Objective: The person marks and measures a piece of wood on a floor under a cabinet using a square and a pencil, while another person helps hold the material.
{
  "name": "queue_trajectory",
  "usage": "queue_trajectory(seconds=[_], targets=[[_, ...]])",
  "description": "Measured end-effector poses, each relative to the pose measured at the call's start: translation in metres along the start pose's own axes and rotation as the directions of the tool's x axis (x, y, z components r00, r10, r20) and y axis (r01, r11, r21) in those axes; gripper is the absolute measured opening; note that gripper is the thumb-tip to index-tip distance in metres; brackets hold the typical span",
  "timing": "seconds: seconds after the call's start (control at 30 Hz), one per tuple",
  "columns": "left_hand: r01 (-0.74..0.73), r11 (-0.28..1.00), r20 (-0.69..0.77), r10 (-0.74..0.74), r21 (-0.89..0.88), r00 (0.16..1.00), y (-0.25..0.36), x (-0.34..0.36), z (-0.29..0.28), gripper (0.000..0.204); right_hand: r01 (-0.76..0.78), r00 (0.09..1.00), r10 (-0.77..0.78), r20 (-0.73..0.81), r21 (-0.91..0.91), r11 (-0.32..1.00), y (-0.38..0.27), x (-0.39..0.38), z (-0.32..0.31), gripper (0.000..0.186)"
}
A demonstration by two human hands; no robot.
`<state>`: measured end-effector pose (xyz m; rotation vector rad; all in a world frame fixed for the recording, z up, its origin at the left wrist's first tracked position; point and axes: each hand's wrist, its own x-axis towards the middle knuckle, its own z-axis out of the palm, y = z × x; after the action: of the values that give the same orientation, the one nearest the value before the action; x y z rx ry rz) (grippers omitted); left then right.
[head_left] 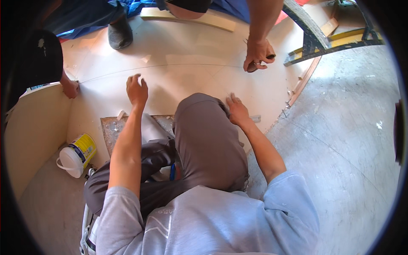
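My left hand (137, 90) is raised over the pale board (182, 80), its fingers loosely curled and the thumb apart, with nothing visible in it. Just beyond its fingertips runs a thin dark string (170, 65), spanning the board between two other people's hands. My right hand (236, 109) rests beside my bent knee, fingers stretched out over the board. At the string's left end, another person's hand (70, 88) presses at the board's edge. Near its right end, another hand (257, 55) grips a brown object that I cannot make out.
A bucket (76, 156) with a yellow and blue label lies tipped at left, beside an upright panel (40, 119). Ladder legs (308, 29) stand at far right. A wooden strip (187, 19) lies at the back, near a dark shoe (120, 34). Grey floor (340, 140) extends right.
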<state>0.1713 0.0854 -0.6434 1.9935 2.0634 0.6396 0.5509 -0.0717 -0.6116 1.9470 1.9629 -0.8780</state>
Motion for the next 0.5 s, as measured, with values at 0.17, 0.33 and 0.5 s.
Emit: queue_trajectory(seconds=[0.17, 0.33, 0.5], targets=[[0.256, 0.965, 0.115, -0.248, -0.056, 0.962, 0.001, -0.068, 0.007, 0.024, -0.032, 0.999, 0.032, 0.036, 0.009, 0.999, -0.003, 0.001, -0.006, 0.065], [0.351, 0.934, 0.182, -0.336, -0.062, 0.924, 0.007, -0.096, 0.004, 0.025, -0.044, 0.997, 0.044, 0.064, -0.008, 0.999, -0.002, -0.001, -0.005, 0.066], [0.292, 0.956, 0.18, -0.281, -0.033, 0.943, -0.004, -0.104, 0.006, 0.027, -0.042, 0.997, 0.042, 0.061, -0.013, 0.999, -0.004, -0.001, -0.006, 0.065]])
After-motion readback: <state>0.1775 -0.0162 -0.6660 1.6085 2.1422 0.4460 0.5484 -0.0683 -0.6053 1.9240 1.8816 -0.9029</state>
